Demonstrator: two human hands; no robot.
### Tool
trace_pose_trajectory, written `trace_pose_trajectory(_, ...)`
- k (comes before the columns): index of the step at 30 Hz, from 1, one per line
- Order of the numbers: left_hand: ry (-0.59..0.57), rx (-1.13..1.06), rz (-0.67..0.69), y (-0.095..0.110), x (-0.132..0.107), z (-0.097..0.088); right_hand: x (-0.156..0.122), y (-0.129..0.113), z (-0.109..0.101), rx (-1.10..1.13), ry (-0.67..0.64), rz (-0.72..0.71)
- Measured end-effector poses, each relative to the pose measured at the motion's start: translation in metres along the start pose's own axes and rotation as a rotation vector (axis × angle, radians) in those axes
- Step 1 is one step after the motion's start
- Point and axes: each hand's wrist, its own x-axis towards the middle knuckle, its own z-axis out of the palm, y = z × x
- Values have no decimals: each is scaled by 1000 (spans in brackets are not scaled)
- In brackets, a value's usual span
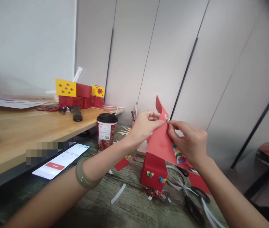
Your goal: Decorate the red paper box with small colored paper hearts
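A sheet of red paper (160, 139) stands raised and slightly curled above the table. My left hand (146, 125) grips its upper left edge between thumb and fingers. At the sheet's upper right, my right hand (188, 139) pinches a small coloured paper piece (167, 118) against the surface. More colourful paper cut-outs (179, 156) run down the right edge, partly behind my right hand. Just below the sheet is a red paper box (153, 172) with multicoloured butterfly shapes on its front. Whether the sheet touches the box is hard to make out.
Scissors (193, 205) and curled white strips (177, 179) lie right of the box. A lidded paper cup (107, 133) and a phone (60, 163) showing a timer stand left. Red and yellow boxes (84, 90) sit on the wooden desk (29, 126). Paper scraps (118, 193) litter the table.
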Motion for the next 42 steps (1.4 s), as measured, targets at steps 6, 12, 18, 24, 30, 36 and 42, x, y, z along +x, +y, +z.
trace_pose_trajectory(6,1,-19,7,2,-1,1,7,-9,-6,170,-54,235)
trace_pose_trajectory(12,-16,-72,-2,3,-2,2,7,-8,-5,391,-112,462)
trace_pose_trajectory(18,-66,-118,-6,2,0,-1,7,-6,-3,567,-147,603)
trace_pose_trajectory(24,-51,-95,59,1,1,-2,8,-9,-6,653,-197,653)
trace_pose_trajectory(30,-79,-55,83,0,2,-3,11,-10,-5,686,-174,706)
trace_pose_trajectory(36,-104,-148,42,2,1,-3,10,-9,-3,755,-148,766)
trace_pose_trajectory(42,-122,-183,87,0,1,-4,11,-6,1,853,-85,831)
